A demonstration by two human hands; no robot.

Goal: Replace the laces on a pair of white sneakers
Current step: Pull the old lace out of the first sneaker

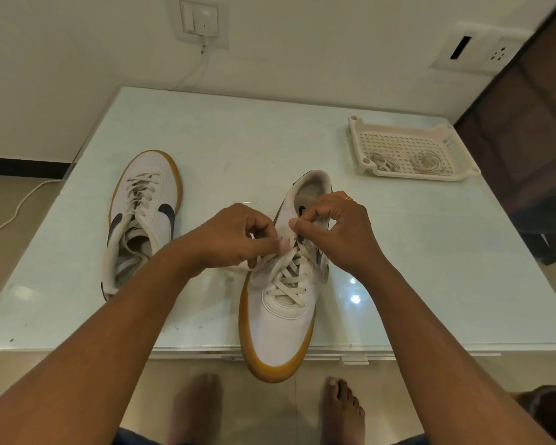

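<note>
The near sneaker lies on the glass table with its heel away from the person and its gum-soled toe past the near edge. Both hands meet over its upper eyelets. The left hand has its fingers curled and pinches the lace between thumb and forefinger. The right hand is also curled tight and nips the top of the eyelet row, but its own fingers hide whether lace or leather lies between them. The knuckles cover the tongue and most of the side logo.

The second sneaker lies well apart to the left, loosely laced. A white tray at the far right corner holds two coiled bundles – too small to tell more.
</note>
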